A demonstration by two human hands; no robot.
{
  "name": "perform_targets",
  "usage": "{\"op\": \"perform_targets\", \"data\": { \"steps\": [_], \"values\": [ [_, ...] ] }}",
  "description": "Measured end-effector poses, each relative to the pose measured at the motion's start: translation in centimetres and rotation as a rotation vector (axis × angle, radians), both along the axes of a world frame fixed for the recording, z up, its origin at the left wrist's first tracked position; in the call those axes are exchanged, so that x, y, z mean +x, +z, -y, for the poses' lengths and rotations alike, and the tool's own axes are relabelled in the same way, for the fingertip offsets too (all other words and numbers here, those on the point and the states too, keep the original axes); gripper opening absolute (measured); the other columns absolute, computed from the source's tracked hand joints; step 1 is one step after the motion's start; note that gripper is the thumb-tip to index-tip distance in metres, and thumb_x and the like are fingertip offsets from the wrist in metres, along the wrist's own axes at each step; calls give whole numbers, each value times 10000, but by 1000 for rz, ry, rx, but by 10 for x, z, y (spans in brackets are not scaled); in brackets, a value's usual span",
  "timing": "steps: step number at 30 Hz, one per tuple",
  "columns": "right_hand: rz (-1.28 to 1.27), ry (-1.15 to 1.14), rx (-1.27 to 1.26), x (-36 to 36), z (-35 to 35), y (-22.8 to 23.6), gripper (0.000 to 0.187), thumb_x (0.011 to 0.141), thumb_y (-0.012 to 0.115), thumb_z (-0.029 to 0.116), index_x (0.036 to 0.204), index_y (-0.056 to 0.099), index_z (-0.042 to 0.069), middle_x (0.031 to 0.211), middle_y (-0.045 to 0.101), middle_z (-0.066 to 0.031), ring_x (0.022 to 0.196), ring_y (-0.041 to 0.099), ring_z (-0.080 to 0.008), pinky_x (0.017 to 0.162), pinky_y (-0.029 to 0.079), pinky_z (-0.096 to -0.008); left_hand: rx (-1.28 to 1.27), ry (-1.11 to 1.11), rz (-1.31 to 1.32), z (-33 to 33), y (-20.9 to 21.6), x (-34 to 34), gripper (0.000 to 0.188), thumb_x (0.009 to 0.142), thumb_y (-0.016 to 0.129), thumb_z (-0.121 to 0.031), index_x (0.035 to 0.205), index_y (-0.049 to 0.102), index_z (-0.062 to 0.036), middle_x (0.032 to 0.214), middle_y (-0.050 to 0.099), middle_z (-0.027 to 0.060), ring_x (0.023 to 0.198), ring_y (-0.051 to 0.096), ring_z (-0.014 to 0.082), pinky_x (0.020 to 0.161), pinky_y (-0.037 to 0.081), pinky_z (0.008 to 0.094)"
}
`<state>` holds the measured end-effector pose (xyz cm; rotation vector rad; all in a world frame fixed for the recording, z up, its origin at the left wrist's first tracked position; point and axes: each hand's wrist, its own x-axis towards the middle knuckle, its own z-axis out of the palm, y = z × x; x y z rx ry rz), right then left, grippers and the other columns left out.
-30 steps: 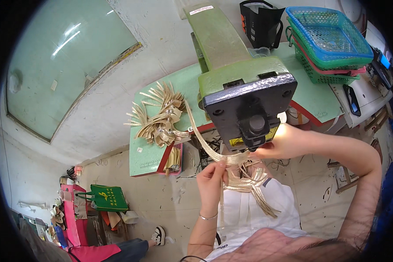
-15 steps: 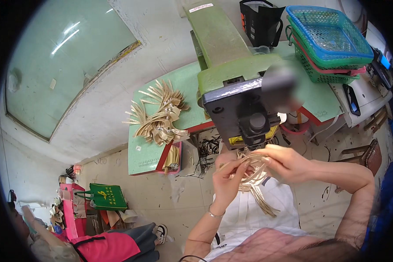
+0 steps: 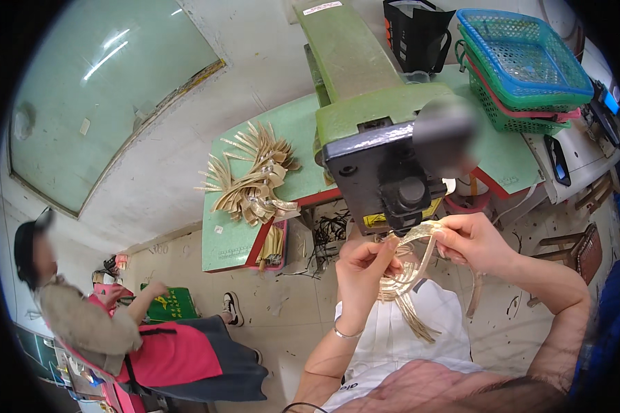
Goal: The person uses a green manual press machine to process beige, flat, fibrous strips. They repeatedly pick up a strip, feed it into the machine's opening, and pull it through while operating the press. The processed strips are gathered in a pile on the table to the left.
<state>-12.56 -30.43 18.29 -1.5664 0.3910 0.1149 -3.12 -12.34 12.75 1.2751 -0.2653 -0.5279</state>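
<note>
Both my hands hold a piece made of thin gold straps (image 3: 410, 313) in front of the machine, above my white apron. My left hand (image 3: 362, 274) is closed, thumb and fingers pinching one side of the upper band. At the other end of that band, my right hand (image 3: 472, 241) pinches with thumb and forefinger. Between the hands the straps curve in loops, and their loose ends hang down over the apron. One strap end (image 3: 474, 292) dangles below my right hand. Just beyond my hands is the black head (image 3: 375, 168) of a green machine (image 3: 351, 62).
A pile of similar gold strap pieces (image 3: 251, 182) lies on the green table (image 3: 227, 251), left of the machine. Stacked baskets (image 3: 523, 58), a black bag (image 3: 417, 38) and a phone (image 3: 556, 160) are at the right. A co-worker in a pink apron (image 3: 179, 358) stands at left.
My hands have moved apart, with my right hand farther right, stretching the band between them. A strap end now hangs below it. The co-worker has come upright and farther into view.
</note>
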Motion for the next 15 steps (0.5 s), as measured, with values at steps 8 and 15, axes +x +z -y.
{"op": "perform_targets", "data": {
  "steps": [8,15],
  "values": [
    [109,87,-246,30,-17,3,194,856,618,154,843,659,-36,626,602,-15,545,504,-32,490,406,-222,-90,200,-21,-27,-18,-6,145,886,600,-100,792,632,5,636,600,46,536,531,83,520,411,193],
    [315,146,-429,46,-11,-4,196,816,662,153,878,674,-33,670,649,-56,593,540,-34,539,456,-229,151,168,484,-19,-27,17,152,838,661,-135,878,626,7,751,598,5,687,535,85,602,416,234]
  ]
}}
